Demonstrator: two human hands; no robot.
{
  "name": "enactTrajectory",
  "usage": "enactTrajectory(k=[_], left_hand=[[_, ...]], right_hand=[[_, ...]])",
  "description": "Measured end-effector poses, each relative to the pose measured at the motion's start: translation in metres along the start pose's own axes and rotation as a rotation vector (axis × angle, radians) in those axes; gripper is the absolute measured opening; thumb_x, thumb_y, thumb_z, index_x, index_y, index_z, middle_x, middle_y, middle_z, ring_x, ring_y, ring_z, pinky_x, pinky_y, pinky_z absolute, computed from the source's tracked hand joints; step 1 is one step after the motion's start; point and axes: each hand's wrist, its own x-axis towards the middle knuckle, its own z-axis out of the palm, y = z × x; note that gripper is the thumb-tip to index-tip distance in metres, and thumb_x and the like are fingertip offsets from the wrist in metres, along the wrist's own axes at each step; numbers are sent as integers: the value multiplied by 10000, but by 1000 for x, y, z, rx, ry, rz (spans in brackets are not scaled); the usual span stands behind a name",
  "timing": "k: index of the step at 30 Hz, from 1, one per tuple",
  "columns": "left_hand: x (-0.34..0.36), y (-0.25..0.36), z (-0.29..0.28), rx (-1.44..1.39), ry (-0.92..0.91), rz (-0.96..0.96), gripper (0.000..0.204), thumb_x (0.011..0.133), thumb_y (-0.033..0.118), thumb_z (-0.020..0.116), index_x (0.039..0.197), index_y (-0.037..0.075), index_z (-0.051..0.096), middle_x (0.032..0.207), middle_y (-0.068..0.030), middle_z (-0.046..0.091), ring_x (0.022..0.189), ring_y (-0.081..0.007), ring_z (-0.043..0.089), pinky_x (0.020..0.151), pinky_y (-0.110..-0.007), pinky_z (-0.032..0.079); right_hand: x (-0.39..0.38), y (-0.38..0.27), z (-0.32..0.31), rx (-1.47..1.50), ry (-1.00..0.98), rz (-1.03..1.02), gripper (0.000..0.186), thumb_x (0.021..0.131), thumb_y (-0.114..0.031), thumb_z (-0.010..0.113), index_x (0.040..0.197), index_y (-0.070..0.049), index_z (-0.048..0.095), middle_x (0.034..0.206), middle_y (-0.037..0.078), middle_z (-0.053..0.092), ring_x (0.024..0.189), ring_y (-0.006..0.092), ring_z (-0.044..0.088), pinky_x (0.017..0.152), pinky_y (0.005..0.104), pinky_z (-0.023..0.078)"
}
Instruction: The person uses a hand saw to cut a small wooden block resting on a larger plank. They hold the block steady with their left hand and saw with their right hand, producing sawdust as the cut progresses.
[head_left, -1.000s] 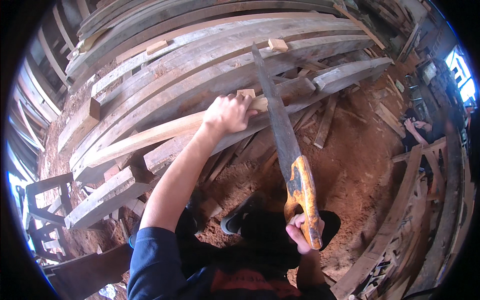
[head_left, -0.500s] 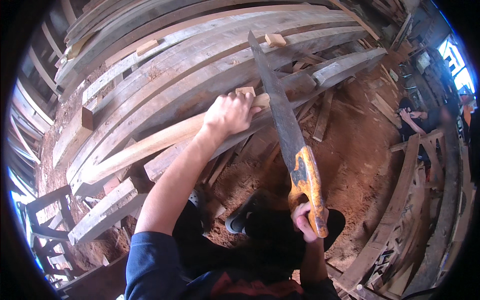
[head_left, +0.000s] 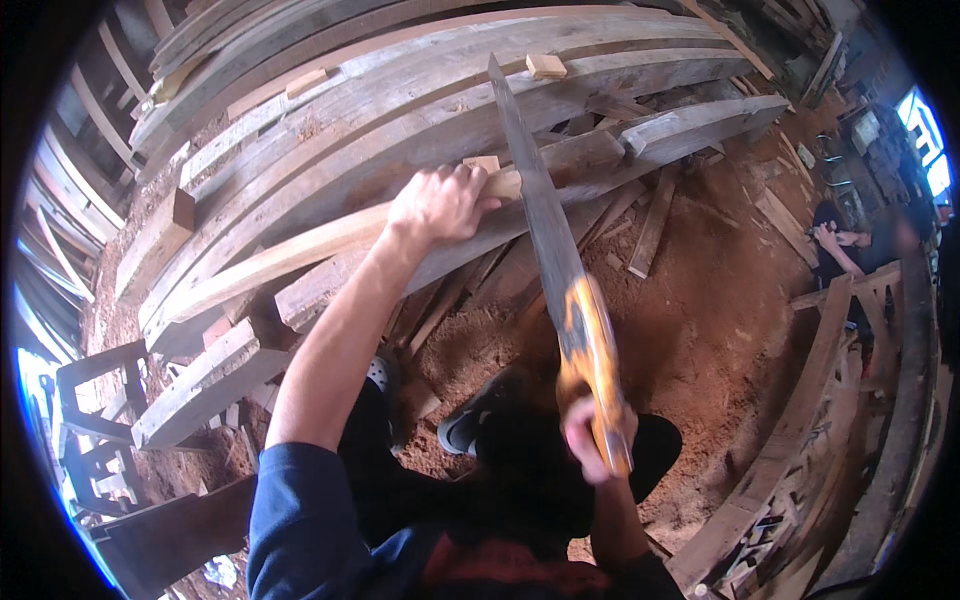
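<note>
A long handsaw (head_left: 540,210) with a dark blade and a worn yellow handle slants across the middle of the view, its tip pointing away from me. Around its handle my right hand (head_left: 590,440) is closed, low and right of centre. The blade crosses at the right end of a pale, squared wooden bar (head_left: 290,252) and seems to touch it. My left hand (head_left: 437,205) presses down over that bar, fingers wrapped on its far side, just left of the blade. A small pale wood block (head_left: 483,163) sits right behind my left knuckles. Whether the blade has cut in is unclear.
Long grey beams (head_left: 400,130) lie side by side beneath and beyond the bar. Another small block (head_left: 546,66) rests on them. Sawdust covers the reddish floor (head_left: 690,330). Timber is stacked at the right (head_left: 770,470), where another person's hands (head_left: 835,240) show.
The saw handle and my right hand have swung a little to the left. My left hand has shifted slightly left along the bar. The whole view has moved a little too.
</note>
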Motion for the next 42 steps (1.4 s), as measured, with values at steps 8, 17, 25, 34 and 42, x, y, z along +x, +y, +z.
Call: enactTrajectory(k=[8, 17, 25, 34, 42], left_hand=[[3, 1, -5, -15, -50, -37, 449, 950, 439, 477, 1055, 6, 534, 930, -213, 658, 854, -358, 671, 722, -447, 551], [3, -3, -1, -35, -27, -99, 441, 946, 441, 485, 1036, 14, 546, 925, -213, 652, 873, -374, 659, 740, -477, 540], [-1, 1, -3, -42, 9, -10, 429, 946, 416, 492, 1043, 2, 542, 932, -210, 657, 847, -357, 671, 723, -446, 547], [5, -5, -4, -51, -54, -95, 428, 934, 435, 504, 1053, 27, 553, 937, -217, 655, 866, -378, 662, 734, -466, 543], [-11, 3, -2, -14, -60, -11, 465, 945, 455, 473, 1075, 14, 543, 939, -208, 656, 874, -355, 671, 728, -443, 556]], right_hand=[[-14, -1, 14, -32, 60, 19, 184, 815, -138, 682, 700, -51, 568, 536, 36, 524, 465, 145, 524, 472, 265, 400], [3, 0, 7, -61, 39, -30, 174, 826, -131, 692, 806, -19, 560, 606, 48, 557, 507, 121, 516, 491, 251, 394], [-18, -9, -8, 8, 9, 114, 241, 790, -211, 739, 690, -45, 596, 578, 80, 575, 525, 202, 586, 523, 298, 443], [0, 21, 9, 787, 358, 533, 161, 765, -88, 745, 745, -46, 592, 583, 52, 559, 519, 156, 545, 508, 298, 421], [45, 2, 43, 102, 128, 30, 166, 798, -77, 715, 760, -43, 557, 583, 13, 513, 524, 106, 487, 499, 281, 392]])
